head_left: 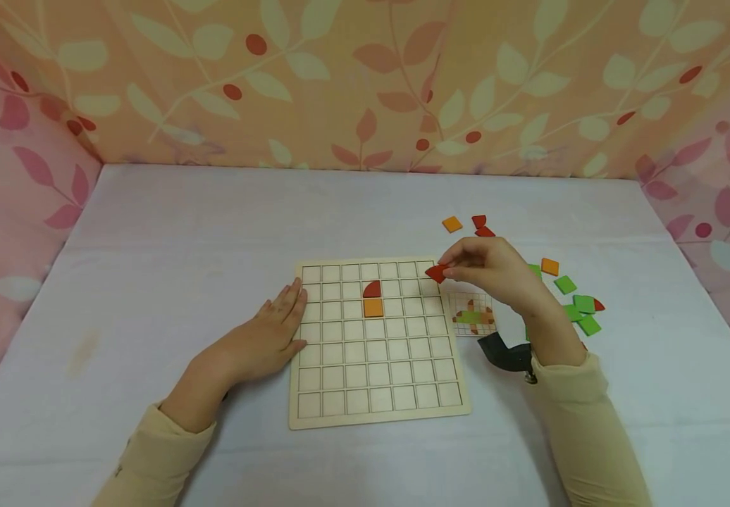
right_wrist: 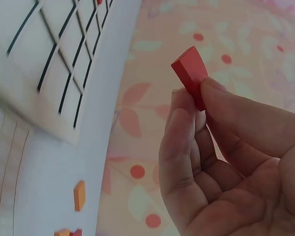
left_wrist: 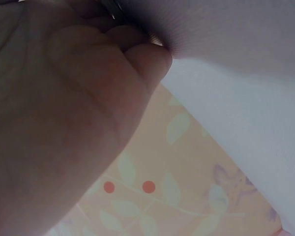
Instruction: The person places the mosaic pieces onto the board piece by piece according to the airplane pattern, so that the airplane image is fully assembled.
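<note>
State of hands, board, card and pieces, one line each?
Grid board, flat, two cells occupied
Left hand, touching board's left edge
Right hand, pinching red wedge
Red wedge, held
Pattern card, flat beside board
Orange square, on board
Placed red piece, on board
Loose pieces, scattered

Red piece [head_left: 435, 273] aloft near gridded board [head_left: 378, 352]

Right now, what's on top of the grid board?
On the grid board lie a red piece and, nearer, an orange square. The left hand hides part of the left edge; another red piece in the right hand covers a patch by the far-right corner.
</note>
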{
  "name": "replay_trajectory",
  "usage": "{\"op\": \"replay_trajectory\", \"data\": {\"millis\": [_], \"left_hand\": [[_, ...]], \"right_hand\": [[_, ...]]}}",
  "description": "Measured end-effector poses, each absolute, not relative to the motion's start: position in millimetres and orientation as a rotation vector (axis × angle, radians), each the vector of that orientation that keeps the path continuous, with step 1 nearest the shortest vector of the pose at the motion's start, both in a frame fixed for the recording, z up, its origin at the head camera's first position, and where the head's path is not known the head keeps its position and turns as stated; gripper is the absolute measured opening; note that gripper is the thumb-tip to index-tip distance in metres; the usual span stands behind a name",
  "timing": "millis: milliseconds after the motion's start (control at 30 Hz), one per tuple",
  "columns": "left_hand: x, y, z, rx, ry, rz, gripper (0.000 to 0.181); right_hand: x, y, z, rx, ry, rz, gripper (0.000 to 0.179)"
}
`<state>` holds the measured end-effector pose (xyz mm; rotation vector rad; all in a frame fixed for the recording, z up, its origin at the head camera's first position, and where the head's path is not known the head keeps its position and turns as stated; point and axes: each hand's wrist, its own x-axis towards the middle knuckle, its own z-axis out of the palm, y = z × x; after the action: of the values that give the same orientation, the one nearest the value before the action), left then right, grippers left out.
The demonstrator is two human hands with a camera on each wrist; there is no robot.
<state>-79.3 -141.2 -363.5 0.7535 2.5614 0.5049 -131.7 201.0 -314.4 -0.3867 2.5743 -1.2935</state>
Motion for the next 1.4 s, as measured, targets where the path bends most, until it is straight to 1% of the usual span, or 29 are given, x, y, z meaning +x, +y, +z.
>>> {"op": "replay_trajectory", "data": {"millis": [533, 833, 1167, 1400], "left_hand": [[-81, -143, -365, 0.749, 2.571, 0.482, 0.070], [-81, -142, -365, 0.746, 2.564, 0.478, 0.071], [-81, -142, -366, 0.737, 2.566, 0.481, 0.071], [-81, -142, -365, 0.737, 2.565, 0.473, 0.071]], "right_hand": [[-130, 145, -324, -0.510, 2.337, -1.419, 0.005], [-127, 120, -332, -0.560, 2.325, -1.346, 0.007], [-123, 88, -346, -0.720, 2.336, -1.191, 0.004], [-125, 75, -353, -0.723, 2.359, -1.100, 0.004]]}}
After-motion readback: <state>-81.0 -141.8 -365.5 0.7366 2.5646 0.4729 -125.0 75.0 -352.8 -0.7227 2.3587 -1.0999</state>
